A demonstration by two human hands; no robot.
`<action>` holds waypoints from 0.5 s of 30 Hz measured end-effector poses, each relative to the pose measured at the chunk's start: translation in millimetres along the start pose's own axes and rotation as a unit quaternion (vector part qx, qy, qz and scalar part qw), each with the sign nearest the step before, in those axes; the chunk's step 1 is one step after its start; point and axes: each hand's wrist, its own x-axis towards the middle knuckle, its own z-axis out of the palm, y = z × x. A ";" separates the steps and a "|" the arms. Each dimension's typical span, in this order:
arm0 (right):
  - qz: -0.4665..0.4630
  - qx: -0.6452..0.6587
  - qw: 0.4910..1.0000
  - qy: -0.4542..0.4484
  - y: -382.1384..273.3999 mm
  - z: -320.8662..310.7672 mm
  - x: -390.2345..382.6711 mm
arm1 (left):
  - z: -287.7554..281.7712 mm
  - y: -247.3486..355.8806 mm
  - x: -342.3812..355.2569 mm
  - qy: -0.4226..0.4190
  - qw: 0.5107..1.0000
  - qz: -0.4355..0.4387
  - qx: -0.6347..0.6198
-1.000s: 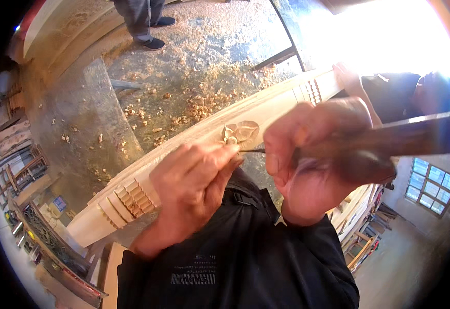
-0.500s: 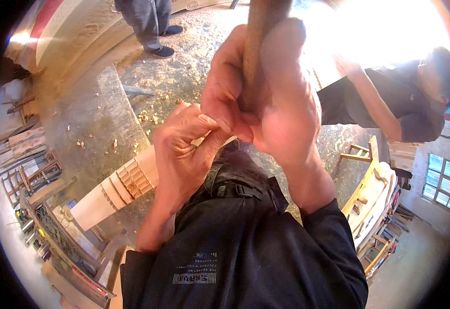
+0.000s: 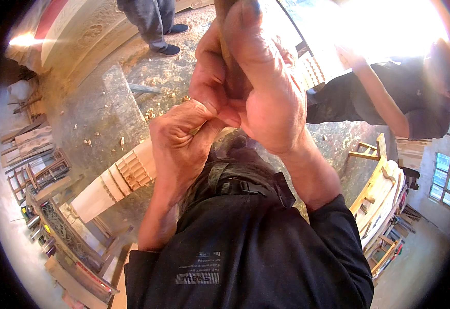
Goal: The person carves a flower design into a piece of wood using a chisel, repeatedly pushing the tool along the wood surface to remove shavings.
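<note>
My right hand (image 3: pixel 276 105) is wrapped round a thick wooden handle (image 3: pixel 233 69), its thumb pointing up along the wood. The handle's upper end runs out of the picture at the top. Close beneath, my left hand (image 3: pixel 180 138) is closed in a pinch and touches the curled fingers of the right one. Whatever the left fingers hold, if anything, is hidden. A pale wooden piece with stepped, scalloped carving (image 3: pixel 131 171) shows below and behind the left hand, partly covered by it.
A person in dark clothes (image 3: pixel 361 100) is at the right; another person's legs (image 3: pixel 153 23) stand at upper left. Wood shavings (image 3: pixel 152 112) litter the floor. A wooden bench (image 3: pixel 366 193) is at right, with stacked boards (image 3: pixel 33 144) and a cluttered shelf (image 3: pixel 63 244) at left.
Both hands appear a little further left and higher in the view, the handle moving with them. The right hand's grip and the left hand's pinch stay the same.
</note>
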 end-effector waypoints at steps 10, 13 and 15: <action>-0.034 0.007 0.999 -0.009 -8.6 3.9 -1.5 | -1.6 13.6 2.3 -0.006 1.000 0.003 0.015; -0.037 -0.001 0.999 -0.007 -7.4 4.2 -1.3 | -1.5 11.0 1.8 -0.004 1.000 -0.008 0.010; -0.021 -0.020 1.000 -0.006 -14.4 5.5 -1.2 | -0.9 10.1 1.4 0.000 1.000 -0.009 0.008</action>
